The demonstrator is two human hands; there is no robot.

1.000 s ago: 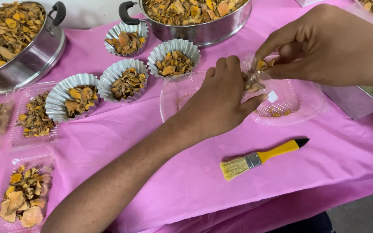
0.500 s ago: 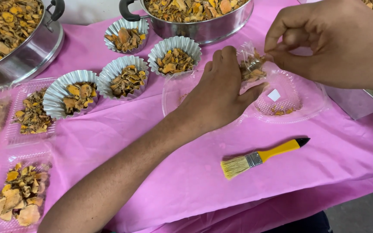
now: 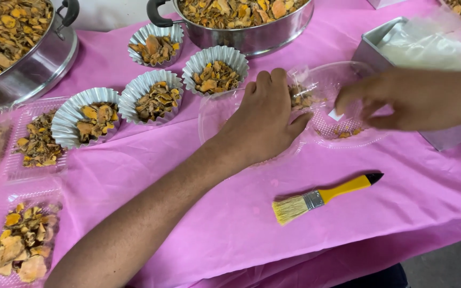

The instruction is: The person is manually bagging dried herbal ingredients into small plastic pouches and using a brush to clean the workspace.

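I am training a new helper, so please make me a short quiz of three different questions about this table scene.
1. True or false: the paintbrush is held in the right hand.
2. How many filled fluted foil cups stand on the pink tablecloth?
3. Multiple choice: the left hand rests on A) a metal pot, B) a clear plastic clamshell container, C) the paintbrush.

Key
1. False; it lies on the cloth, apart from both hands.
2. Four.
3. B; its fingertips are at the dried orange pieces inside.
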